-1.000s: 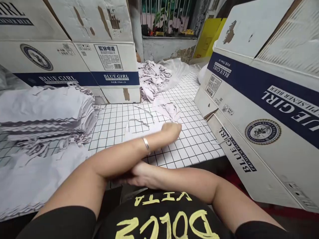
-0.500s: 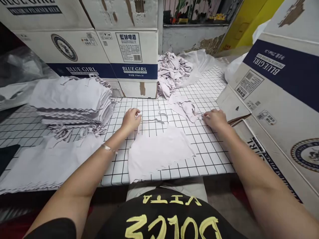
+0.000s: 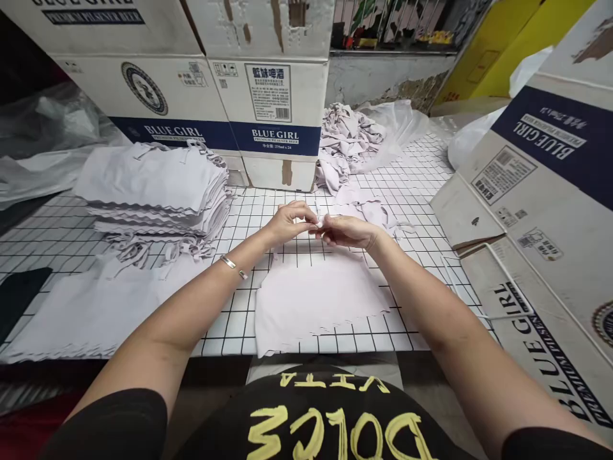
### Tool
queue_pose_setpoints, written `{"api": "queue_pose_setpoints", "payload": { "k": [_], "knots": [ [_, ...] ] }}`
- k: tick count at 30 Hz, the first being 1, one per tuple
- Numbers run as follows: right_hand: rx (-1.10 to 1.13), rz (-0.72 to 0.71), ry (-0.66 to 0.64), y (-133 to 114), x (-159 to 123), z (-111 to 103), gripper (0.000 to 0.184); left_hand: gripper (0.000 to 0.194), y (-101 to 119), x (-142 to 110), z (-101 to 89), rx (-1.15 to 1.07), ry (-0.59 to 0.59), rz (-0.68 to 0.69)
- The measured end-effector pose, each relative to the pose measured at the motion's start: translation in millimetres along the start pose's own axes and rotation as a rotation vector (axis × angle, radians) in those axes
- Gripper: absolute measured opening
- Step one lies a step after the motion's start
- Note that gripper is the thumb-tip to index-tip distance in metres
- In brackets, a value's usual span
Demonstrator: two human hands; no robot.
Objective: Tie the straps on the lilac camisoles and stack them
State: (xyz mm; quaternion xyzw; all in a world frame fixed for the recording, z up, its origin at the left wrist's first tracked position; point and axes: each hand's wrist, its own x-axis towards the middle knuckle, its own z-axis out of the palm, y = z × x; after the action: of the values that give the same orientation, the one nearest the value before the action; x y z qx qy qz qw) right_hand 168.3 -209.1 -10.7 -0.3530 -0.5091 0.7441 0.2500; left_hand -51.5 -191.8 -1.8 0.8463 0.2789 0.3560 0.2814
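Note:
A pale pink strappy top (image 3: 320, 297) lies flat on the grid-patterned cloth, its lower edge close to the table's front. Just above its upper edge, my left hand (image 3: 293, 223) and my right hand (image 3: 348, 230) meet fingertip to fingertip. Both are closed in a pinch on a thin pale strap (image 3: 319, 223), most of which the fingers hide. Beyond my right hand lies another crumpled pale piece (image 3: 368, 209). Left of my left hand stands a neat stack of folded matching tops (image 3: 148, 182), with more tops (image 3: 105, 300) spread in front of it.
Large white beer cartons (image 3: 278, 96) stand behind the stack, and another carton (image 3: 527, 172) leans in on the right. A loose heap of pale garments (image 3: 352, 137) spills from a clear plastic bag (image 3: 402, 128) at the back. A dark flat item (image 3: 22, 297) lies far left.
My hands have come together from either side to the middle above the top, the right one moving left away from the crumpled piece. The view has shifted slightly.

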Motion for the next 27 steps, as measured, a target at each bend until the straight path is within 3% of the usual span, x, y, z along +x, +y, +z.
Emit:
{"api": "queue_pose_setpoints", "payload": {
  "k": [3,8,16,19,22,24,27],
  "knots": [
    [0.064,0.089,-0.215,3,-1,15,0.054,0.01,18,-20,-9.2,0.14,-0.003,0.032],
    [0.203,0.191,-0.257,22,-1,37,0.068,0.017,40,-49,-19.8,0.323,-0.072,0.092],
    [0.131,0.196,-0.379,27,-7,69,0.027,0.021,44,-75,-25.6,0.337,-0.085,0.185],
    [0.13,0.206,-0.311,31,-8,79,0.02,0.019,45,-91,-18.2,0.353,-0.024,0.039],
    [0.169,0.206,-0.139,39,-11,82,0.02,0.022,47,-117,-6.7,0.397,0.034,-0.31],
    [0.2,0.224,-0.04,43,-12,83,0.021,0.028,47,-135,1.5,0.425,-0.042,-0.509],
    [0.218,0.227,0.056,49,-10,86,0.025,0.028,49,-153,11.1,0.45,-0.157,-0.637]
  ]
}}
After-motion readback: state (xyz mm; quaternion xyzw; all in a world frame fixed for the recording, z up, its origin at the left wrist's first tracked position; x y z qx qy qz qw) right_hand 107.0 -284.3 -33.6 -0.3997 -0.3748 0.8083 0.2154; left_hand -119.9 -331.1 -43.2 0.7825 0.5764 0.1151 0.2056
